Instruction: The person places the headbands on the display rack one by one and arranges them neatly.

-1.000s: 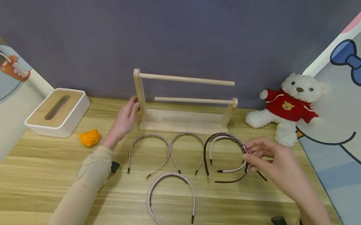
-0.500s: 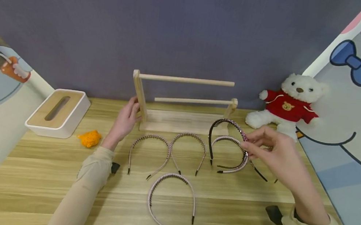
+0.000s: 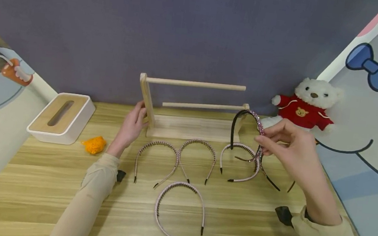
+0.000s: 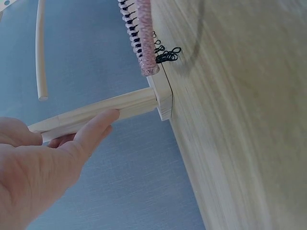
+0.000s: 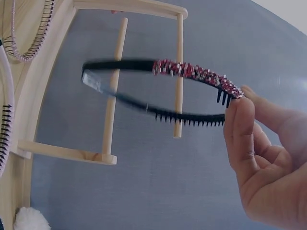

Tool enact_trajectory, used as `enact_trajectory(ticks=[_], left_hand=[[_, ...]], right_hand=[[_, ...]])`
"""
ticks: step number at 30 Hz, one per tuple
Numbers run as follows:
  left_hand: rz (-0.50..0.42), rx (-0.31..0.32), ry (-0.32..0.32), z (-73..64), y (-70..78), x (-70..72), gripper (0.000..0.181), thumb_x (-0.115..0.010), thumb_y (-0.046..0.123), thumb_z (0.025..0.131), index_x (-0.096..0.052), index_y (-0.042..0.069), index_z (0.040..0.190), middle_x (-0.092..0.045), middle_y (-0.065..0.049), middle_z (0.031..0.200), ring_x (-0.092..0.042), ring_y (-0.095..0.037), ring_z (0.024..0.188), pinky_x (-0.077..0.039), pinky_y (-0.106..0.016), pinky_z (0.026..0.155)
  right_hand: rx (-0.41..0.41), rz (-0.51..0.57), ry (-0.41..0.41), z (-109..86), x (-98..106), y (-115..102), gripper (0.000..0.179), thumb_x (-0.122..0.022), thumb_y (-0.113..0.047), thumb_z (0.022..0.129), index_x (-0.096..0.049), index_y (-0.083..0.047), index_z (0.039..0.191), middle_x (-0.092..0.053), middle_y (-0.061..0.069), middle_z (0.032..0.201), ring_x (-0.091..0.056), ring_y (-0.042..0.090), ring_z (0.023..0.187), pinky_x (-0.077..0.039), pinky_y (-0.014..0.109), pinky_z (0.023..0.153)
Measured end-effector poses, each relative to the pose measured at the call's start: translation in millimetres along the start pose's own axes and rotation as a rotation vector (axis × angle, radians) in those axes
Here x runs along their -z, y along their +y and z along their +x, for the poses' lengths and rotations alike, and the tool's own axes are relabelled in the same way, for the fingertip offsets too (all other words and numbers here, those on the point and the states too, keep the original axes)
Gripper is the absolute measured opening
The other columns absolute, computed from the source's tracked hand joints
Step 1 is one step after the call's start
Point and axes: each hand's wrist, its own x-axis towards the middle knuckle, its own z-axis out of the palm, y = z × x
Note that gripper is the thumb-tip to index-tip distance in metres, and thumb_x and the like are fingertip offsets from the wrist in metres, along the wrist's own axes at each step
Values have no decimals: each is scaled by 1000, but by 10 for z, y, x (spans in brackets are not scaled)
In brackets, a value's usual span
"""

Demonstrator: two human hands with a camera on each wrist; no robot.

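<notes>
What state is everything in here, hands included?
Glittery headband: held up off the table.
Right hand: pinching the glittery headband.
Wooden rack: upright, both bars bare.
Left hand: gripping the rack's left post.
Four pink headbands: lying on the table.
Second dark headband: on the table, partly hidden by the right hand.
White box: slotted lid on, nothing poking out.
Teddy bear: seated, dressed in red.
Orange object: lying on the table, identity unclear.

The right hand (image 5: pixel 268 163) pinches a toothed black headband (image 5: pixel 194 72) that glitters red and silver, before a wooden rack (image 5: pixel 110 124) along the worktop (image 5: pixel 13 189) edge, near pink headbands (image 5: pixel 8 79) and something white and fluffy (image 5: pixel 31 220).
</notes>
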Motion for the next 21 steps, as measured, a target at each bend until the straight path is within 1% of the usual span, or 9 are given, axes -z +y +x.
enact_trajectory(ticks=[2,6,10,15,21], left_hand=[[-2,-1,2,1,0,0,48,-29,13,119,-30,-6,163,-41,-37,156,-44,-52,145,-49,-59,115],[1,-2,4,3,5,-4,48,-29,13,119,-31,-6,163,-40,-36,157,-44,-52,145,-50,-59,114],[7,-3,6,-6,27,-6,48,-30,13,119,-31,-6,163,-40,-37,157,-44,-53,145,-50,-59,114],[8,0,11,0,19,-4,48,-30,13,119,-31,-6,163,-40,-37,158,-44,-53,145,-50,-59,114],[20,0,12,-8,21,-12,48,-30,13,119,-30,-6,163,-40,-37,158,-44,-53,145,-50,-58,114]], right_hand=[[3,30,10,33,7,-5,18,-84,4,92,-69,2,102,-77,-6,88,-72,13,65,-65,18,63],[-6,53,31,94,30,-17,19,-83,4,92,-67,4,103,-76,-8,89,-72,12,65,-66,20,62],[-12,29,53,154,55,-15,21,-84,2,92,-67,4,104,-76,-10,88,-72,11,64,-65,18,62],[-13,13,81,233,72,-12,22,-85,-2,92,-68,2,105,-77,-11,87,-71,11,64,-62,13,66],[15,44,94,321,61,-28,22,-83,1,93,-65,5,106,-76,-11,89,-72,10,65,-64,15,65]])
